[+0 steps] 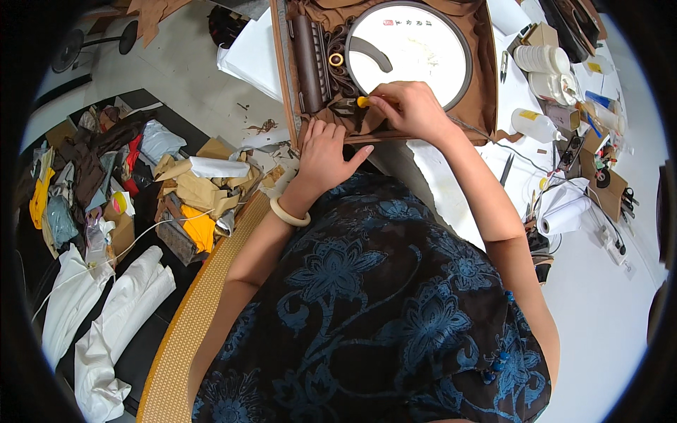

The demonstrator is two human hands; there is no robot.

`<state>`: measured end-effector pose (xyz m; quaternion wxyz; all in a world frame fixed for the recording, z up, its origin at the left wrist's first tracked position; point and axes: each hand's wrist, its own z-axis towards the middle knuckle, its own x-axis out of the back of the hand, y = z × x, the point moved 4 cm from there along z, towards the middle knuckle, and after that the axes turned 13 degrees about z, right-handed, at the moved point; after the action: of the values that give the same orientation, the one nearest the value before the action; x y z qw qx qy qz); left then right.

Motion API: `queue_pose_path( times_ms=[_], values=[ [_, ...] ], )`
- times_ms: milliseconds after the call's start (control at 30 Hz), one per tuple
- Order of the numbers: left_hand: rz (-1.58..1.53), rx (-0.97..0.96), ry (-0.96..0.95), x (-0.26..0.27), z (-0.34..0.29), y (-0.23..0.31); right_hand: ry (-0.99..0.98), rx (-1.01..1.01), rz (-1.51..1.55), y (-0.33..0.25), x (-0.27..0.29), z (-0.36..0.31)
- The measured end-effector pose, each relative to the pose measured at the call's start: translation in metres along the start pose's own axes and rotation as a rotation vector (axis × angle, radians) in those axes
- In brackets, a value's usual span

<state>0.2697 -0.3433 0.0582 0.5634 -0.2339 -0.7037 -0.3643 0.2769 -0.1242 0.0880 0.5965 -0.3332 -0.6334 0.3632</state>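
the right hand [412, 109] pinches a yellow-handled tool [364, 102] at the near edge of the brown fabric-lined tray [483, 92], its long axis lying roughly left-right, yellow end pointing to the person's left. the left hand [326, 151] rests flat, fingers spread, pressing the tray's near rim just beside the tool, below the round white panel [412, 53]

White yellow-labelled bottle [534, 125], desk right

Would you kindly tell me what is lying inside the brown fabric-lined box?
Inside the brown box lie a round white plaque, a dark carved stand and a small gold ring. The right hand covers the lower edge.
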Motion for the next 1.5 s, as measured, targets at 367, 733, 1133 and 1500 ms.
queue_pose_path(
  times_ms=[367,733,1133,1500],
  values=[
    [-0.226,0.174,0.149,0.003,0.005,-0.024,0.133,-0.180,0.084,0.003,0.026,-0.030],
    [-0.359,0.207,0.248,-0.005,0.014,-0.032,0.220,-0.117,0.132,0.011,0.017,-0.031],
    [-0.336,0.074,0.177,-0.002,0.000,-0.022,0.217,-0.153,0.133,0.012,0.017,-0.033],
    [-0.331,0.029,0.101,-0.006,-0.006,-0.013,0.116,-0.054,0.142,0.008,0.007,-0.020]
  ],
)
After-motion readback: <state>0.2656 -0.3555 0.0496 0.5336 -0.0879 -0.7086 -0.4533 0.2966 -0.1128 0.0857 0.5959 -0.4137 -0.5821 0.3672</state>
